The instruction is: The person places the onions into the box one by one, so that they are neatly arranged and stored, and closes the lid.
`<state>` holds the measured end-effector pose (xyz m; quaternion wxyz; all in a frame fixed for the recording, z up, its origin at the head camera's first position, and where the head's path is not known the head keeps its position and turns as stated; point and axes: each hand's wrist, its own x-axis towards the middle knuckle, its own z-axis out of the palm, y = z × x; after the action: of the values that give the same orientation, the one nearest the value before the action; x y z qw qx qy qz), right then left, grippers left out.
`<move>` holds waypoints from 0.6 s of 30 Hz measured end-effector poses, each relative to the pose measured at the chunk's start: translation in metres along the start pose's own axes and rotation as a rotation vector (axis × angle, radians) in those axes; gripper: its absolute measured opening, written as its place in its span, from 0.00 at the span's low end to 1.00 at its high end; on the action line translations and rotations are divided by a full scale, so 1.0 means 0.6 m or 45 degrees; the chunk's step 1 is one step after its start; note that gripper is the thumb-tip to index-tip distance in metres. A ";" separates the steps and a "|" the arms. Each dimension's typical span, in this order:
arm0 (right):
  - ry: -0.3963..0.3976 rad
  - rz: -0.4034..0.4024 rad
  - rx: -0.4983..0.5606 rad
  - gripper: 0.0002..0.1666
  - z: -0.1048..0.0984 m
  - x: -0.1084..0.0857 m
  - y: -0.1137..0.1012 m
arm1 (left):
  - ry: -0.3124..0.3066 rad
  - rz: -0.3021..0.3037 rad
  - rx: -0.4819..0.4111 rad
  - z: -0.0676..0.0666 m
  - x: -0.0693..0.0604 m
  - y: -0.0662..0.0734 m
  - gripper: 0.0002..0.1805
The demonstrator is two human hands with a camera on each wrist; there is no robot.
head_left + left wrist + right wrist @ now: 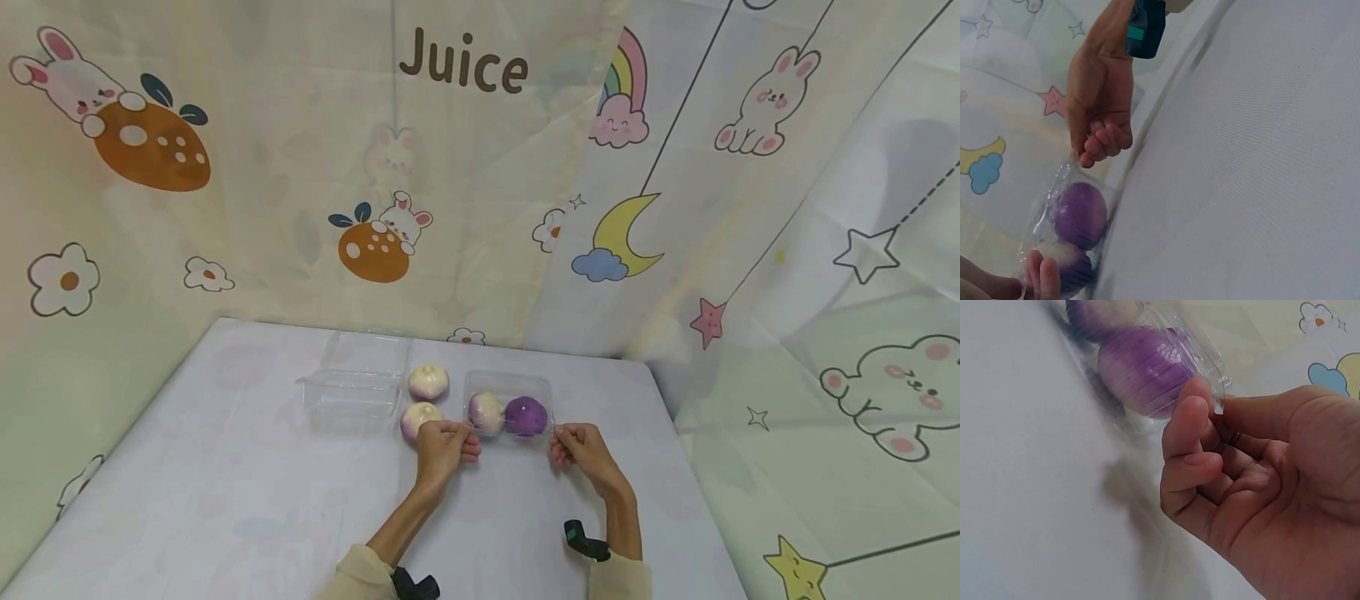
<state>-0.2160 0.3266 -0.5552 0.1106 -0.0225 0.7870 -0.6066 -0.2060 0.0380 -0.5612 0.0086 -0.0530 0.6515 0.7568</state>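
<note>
Free lane over table [517, 525] between forearms [623, 525]; two pale bulbs [428, 382] block gap between clear boxes [352, 398].

Printed cloth [697, 242] with 1 yellow moon [615, 227]

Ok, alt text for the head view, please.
A person's left hand and right hand pinch the near corners of a clear box holding a pale bulb and a purple bulb. On the white table to its left are two more pale bulbs and a second box.

2 bulbs [527, 416] in box [510, 382], 2 at left
</note>
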 end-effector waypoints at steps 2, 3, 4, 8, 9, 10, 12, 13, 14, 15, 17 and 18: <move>0.028 0.001 0.018 0.23 0.003 -0.001 0.000 | -0.006 -0.013 -0.007 0.000 0.000 0.000 0.14; 0.045 0.000 0.028 0.23 0.004 -0.001 0.000 | -0.009 -0.020 -0.007 0.000 0.000 0.000 0.14; 0.062 0.001 0.037 0.23 0.005 -0.002 0.001 | -0.011 -0.032 -0.008 0.000 0.000 -0.001 0.14; 0.142 0.011 0.062 0.22 0.009 -0.003 0.003 | -0.015 -0.056 -0.003 0.000 -0.002 -0.002 0.17; 0.160 0.013 0.063 0.22 0.010 -0.003 0.003 | -0.013 -0.054 0.000 0.000 -0.003 -0.001 0.18; 0.182 0.015 0.067 0.22 0.010 -0.002 0.004 | -0.010 -0.052 0.002 0.000 -0.003 0.000 0.20; 0.223 0.019 0.074 0.21 0.011 0.001 0.004 | 0.000 -0.049 0.009 -0.001 -0.005 0.003 0.22; 0.236 0.021 0.075 0.21 0.011 0.003 0.004 | 0.005 -0.045 0.011 -0.002 -0.005 0.004 0.23; 0.246 0.021 0.069 0.21 0.011 0.005 0.003 | 0.010 -0.045 0.016 -0.002 -0.006 0.006 0.23; 0.254 0.019 0.064 0.21 0.011 0.007 0.003 | 0.015 -0.046 0.022 -0.003 -0.007 0.008 0.23; 0.264 0.007 0.049 0.21 0.010 0.014 0.001 | 0.021 -0.047 0.034 -0.004 -0.009 0.011 0.23; 0.258 -0.006 0.032 0.21 0.009 0.018 0.000 | 0.023 -0.044 0.039 -0.004 -0.009 0.013 0.23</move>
<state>-0.2252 0.3195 -0.5578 0.0292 0.0386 0.7863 -0.6159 -0.2008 0.0350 -0.5534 0.0167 -0.0708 0.6619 0.7460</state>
